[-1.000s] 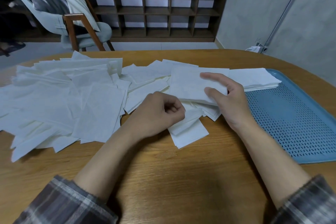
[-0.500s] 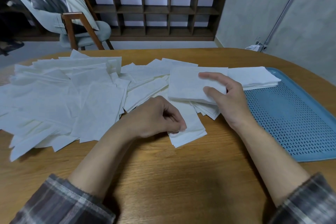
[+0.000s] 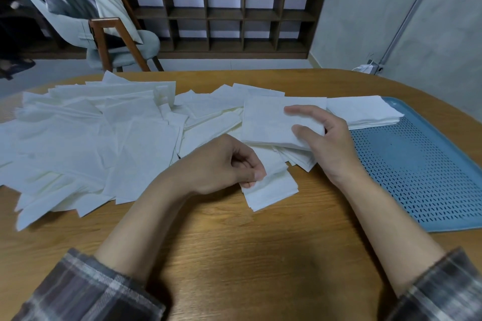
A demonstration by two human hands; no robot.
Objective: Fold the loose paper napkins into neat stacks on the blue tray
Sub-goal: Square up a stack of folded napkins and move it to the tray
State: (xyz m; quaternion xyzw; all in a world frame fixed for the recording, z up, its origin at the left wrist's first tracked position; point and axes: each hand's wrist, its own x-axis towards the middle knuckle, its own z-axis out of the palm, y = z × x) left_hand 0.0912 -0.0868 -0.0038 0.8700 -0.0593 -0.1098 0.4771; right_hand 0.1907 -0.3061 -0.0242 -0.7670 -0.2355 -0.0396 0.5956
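Loose paper napkins (image 3: 86,138) are lying in a wide, overlapping drift across the left and middle of the wooden counter (image 3: 234,247). They are thin, white and soft-looking, with faint creases and square corners jutting out at every angle. The far-left sheets are running out of view, and motion blur is softening their edges.

The left hand (image 3: 216,164) is resting at the heap's right edge. Its fingers (image 3: 257,174) are curled in and pinching the near edge of a folded napkin (image 3: 271,190), a narrow rectangle lying flat on the grain.

The right hand (image 3: 331,148) is gripping a squared bundle of napkins (image 3: 268,122) at its right side, just left of the blue tray (image 3: 422,177). One of its fingers (image 3: 300,110) is stretching over the top sheet, blurred, with the thumb pressing below it; the remaining ones are hidden under the bundle.

The tray is plastic, round-cornered and perforated with small slots, and the picture's right edge is cutting it off. A neat stack of napkins (image 3: 365,112) is sitting at its far left corner, touching the rim.

Plaid sleeves (image 3: 86,292) are covering both forearms at the bottom.
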